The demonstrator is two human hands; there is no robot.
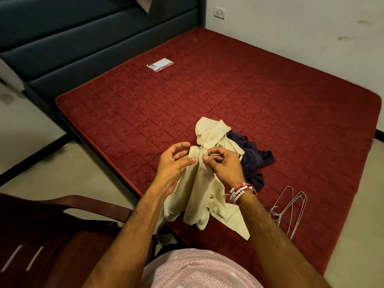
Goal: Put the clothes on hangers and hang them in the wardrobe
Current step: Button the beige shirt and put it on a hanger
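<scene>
Mattress ahead; headboard behind it, far left. Shirt held over near mattress edge, left hand on its left, right hand on its right. Heap of clothes on mattress, touching shirt's right side. Hangers on mattress, right of the heap and nearer. Packet on mattress, far side. Chair near left, beside mattress.

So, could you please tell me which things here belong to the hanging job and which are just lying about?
For the job: cream garment, held in the left hand and right hand; dark blue garment on the red mattress; wire hangers, also on it.
Lying about: plastic packet; red chair; wall socket.
</scene>
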